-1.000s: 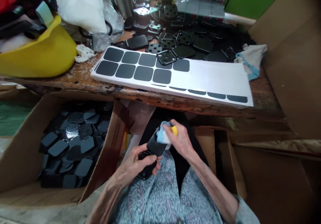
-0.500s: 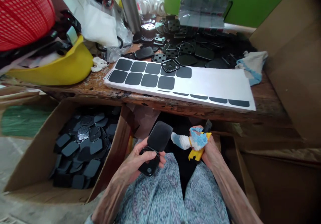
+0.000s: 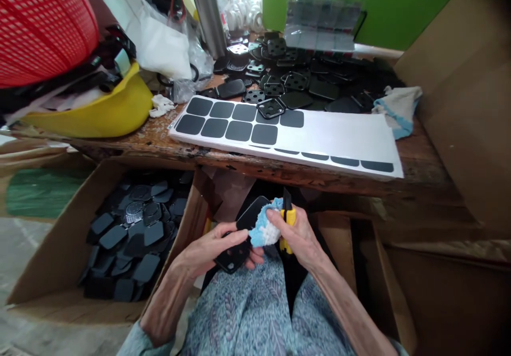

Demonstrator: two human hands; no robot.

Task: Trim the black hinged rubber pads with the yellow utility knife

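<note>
Over my lap, my left hand is closed around a stack of black rounded-square plastic pieces, the top one tilted up. My right hand is closed on a blue and white cloth and a yellow utility knife; the cloth is pressed against the top black piece. On the wooden table above lies a white sheet carrying several dark rounded-square stickers at its left end.
A cardboard box at my left holds many dark pads. A pile of black plastic pieces covers the table's back, with a yellow basin, red basket, a rag and cardboard panels at right.
My right hand, which had swung away to the right with the cloth and knife, has come back left and put the cloth onto the black piece again.
</note>
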